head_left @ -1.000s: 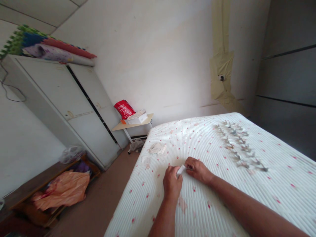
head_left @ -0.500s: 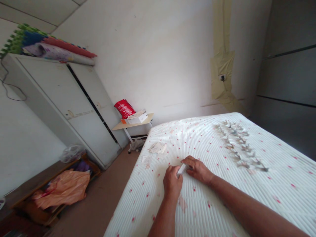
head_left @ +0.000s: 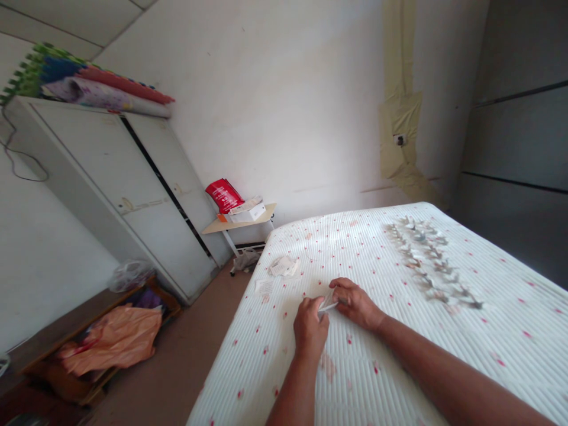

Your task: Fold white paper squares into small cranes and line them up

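Between my two hands is a small folded piece of paper (head_left: 327, 303), whitish grey, held just above the bed. My left hand (head_left: 309, 322) pinches its near left end with thumb and fingers. At its right end, my right hand (head_left: 352, 300) has its fingertips closed on the paper. To the right on the bed lie several small folded paper figures (head_left: 426, 257) in rows, with pointed ends. A loose stack of paper pieces (head_left: 284, 266) lies beyond my hands to the left, and a single printed slip (head_left: 263, 287) is beside it.
The bed (head_left: 364, 355) has a white ribbed cover with red dots. Past its far left corner stands a small table (head_left: 248, 225) with a red bag (head_left: 224, 195) and a white box (head_left: 251, 213). A grey cabinet (head_left: 106, 177) and an orange plastic bag (head_left: 118, 337) are at left.
The paper between my hands has turned and now shows a wider, slanted face. My right fingers have shifted slightly up. My left hand is nearly still.
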The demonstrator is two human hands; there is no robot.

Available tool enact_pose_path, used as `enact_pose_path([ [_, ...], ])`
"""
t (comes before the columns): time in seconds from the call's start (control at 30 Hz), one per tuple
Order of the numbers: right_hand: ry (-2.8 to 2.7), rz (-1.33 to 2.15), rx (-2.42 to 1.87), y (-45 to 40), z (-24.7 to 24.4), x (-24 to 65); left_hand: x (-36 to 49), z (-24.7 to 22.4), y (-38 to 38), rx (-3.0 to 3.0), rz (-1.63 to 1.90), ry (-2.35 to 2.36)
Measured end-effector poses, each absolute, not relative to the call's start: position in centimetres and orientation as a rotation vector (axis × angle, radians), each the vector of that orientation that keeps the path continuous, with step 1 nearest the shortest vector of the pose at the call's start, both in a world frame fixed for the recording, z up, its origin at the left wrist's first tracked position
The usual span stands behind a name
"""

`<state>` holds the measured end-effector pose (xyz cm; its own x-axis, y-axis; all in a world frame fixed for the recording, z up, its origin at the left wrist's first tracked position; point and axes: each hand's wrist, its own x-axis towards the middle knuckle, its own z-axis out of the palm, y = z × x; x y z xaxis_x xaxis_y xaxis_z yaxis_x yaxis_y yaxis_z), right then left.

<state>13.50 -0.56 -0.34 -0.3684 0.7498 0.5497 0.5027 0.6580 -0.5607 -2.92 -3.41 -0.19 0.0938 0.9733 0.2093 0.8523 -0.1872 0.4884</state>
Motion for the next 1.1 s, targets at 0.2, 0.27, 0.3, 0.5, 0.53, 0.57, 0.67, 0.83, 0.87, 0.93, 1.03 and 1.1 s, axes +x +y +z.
enact_pose_path([
  [0.2, -2.079, 0.308, -0.950, -0.6, -0.4, 13.5, -2.9, -0.3, -3.4, 2.186, 0.733, 1.869],
  [0.27, -2.100, 0.257, -0.962, -0.8, 0.0, 13.4, -2.9, -0.3, -3.4, 2.201, 0.718, 1.904],
  [0.3, -2.114, 0.234, -0.970, -0.9, 0.2, 13.4, -2.9, -0.3, -3.4, 2.204, 0.707, 1.928],
  [0.5, -2.170, 0.197, -0.961, -1.2, 0.8, 13.2, -3.0, -0.5, -3.4, 2.202, 0.660, 2.017],
  [0.53, -2.168, 0.199, -0.947, -1.2, 0.7, 13.2, -3.0, -0.5, -3.4, 2.205, 0.672, 2.006],
  [0.57, -2.166, 0.198, -0.927, -1.1, 0.6, 13.2, -3.0, -0.5, -3.4, 2.207, 0.691, 1.994],
  [0.67, -2.140, 0.180, -0.873, -0.9, 0.1, 13.3, -3.0, -0.4, -3.4, 2.211, 0.738, 1.967],
  [0.83, -2.105, 0.180, -0.859, -0.7, -0.3, 13.4, -3.0, -0.5, -3.4, 2.172, 0.719, 2.001],
  [0.87, -2.106, 0.193, -0.861, -0.7, -0.2, 13.4, -3.0, -0.5, -3.4, 2.165, 0.723, 2.005],
  [0.93, -2.103, 0.226, -0.864, -0.8, -0.1, 13.4, -3.0, -0.5, -3.4, 2.174, 0.755, 1.985],
  [1.03, -2.089, 0.267, -0.866, -0.8, 0.0, 13.3, -3.0, -0.6, -3.4, 2.218, 0.822, 1.910],
  [1.1, -2.076, 0.297, -0.866, -0.8, 0.0, 13.3, -3.0, -0.6, -3.5, 2.239, 0.859, 1.860],
])
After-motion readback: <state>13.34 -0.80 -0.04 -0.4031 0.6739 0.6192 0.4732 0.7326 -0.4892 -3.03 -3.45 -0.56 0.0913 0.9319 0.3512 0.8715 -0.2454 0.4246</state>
